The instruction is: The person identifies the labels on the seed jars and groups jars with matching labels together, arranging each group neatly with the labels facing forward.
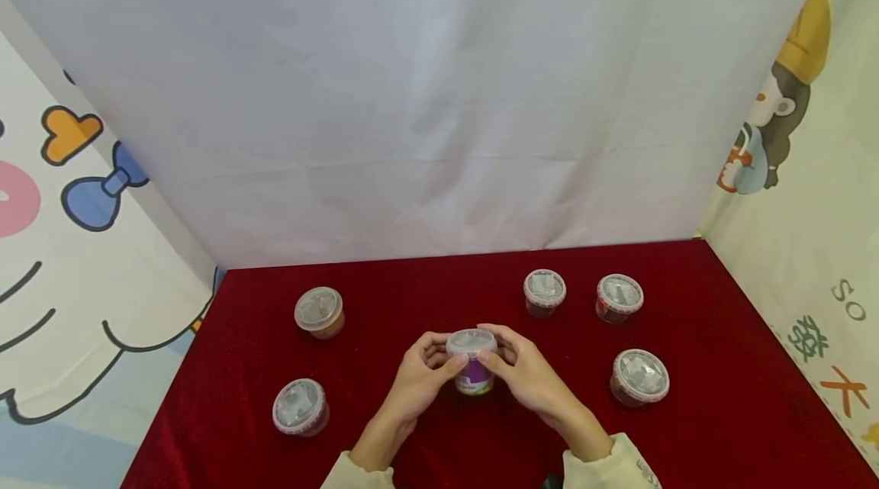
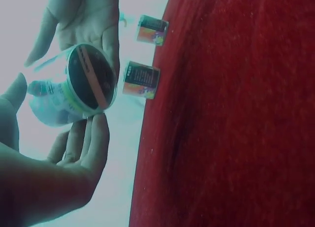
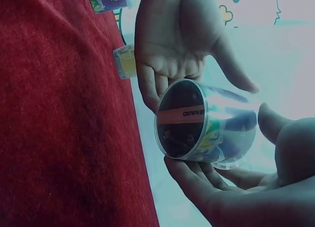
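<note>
Between both hands is a small round plastic tub (image 1: 473,376) with a purple label and a clear lid. My left hand (image 1: 417,381) grips its left side, thumb near the lid's front edge and fingers around the back. On the right side my right hand (image 1: 538,381) grips it the same way. Both wrist views show the tub raised above the red cloth; its dark base (image 3: 181,131) has an orange strip across it. In the left wrist view the tub's clear wall (image 2: 51,109) shows between the two hands.
Lidded tubs stand around on the red cloth (image 1: 412,291). Two are at the left, a far tub (image 1: 319,311) and a nearer tub (image 1: 300,406). At the right are a back tub (image 1: 545,289), a second tub (image 1: 619,297) and a nearer tub (image 1: 639,377). A white curtain (image 1: 439,130) hangs behind.
</note>
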A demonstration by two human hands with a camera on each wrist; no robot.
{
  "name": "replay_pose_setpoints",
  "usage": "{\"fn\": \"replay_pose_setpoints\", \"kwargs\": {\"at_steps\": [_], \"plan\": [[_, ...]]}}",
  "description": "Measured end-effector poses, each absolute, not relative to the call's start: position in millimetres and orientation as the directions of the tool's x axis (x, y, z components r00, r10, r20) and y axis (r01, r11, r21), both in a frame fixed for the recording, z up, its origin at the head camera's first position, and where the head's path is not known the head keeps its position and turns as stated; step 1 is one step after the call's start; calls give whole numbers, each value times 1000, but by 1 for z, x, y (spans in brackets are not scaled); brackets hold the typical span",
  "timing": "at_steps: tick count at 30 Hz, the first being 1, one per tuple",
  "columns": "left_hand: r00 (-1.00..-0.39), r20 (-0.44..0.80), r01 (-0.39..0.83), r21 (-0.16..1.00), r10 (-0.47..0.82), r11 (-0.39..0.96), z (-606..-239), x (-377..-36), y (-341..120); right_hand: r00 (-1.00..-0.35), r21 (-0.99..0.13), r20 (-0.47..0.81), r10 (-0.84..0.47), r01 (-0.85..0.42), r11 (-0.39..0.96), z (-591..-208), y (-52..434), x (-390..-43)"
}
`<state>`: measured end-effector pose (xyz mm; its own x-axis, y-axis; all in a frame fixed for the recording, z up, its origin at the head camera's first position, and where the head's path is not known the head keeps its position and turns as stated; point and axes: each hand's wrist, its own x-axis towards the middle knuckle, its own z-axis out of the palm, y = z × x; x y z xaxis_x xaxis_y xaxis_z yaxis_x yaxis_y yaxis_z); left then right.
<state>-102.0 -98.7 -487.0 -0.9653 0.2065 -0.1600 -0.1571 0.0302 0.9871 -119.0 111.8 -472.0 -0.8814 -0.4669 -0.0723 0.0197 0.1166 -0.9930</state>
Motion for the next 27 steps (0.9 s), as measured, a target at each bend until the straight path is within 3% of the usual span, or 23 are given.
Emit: {"fn": "replay_pose_setpoints", "kwargs": {"at_steps": [9,19,27], "plan": [[-949,-152,-156,988,275,6,-487,-102,-102,-862,-992,-88,-500,30,123,-472,115,-120],[-975,-137,-130,990,175,50,-488,-100,-99,-890,-989,-83,-448,17,149,-471,110,-118],[-958,-137,-137,990,251,17,-489,-101,-103,-871,-993,-68,-486,13,116,-474,113,-120]]}}
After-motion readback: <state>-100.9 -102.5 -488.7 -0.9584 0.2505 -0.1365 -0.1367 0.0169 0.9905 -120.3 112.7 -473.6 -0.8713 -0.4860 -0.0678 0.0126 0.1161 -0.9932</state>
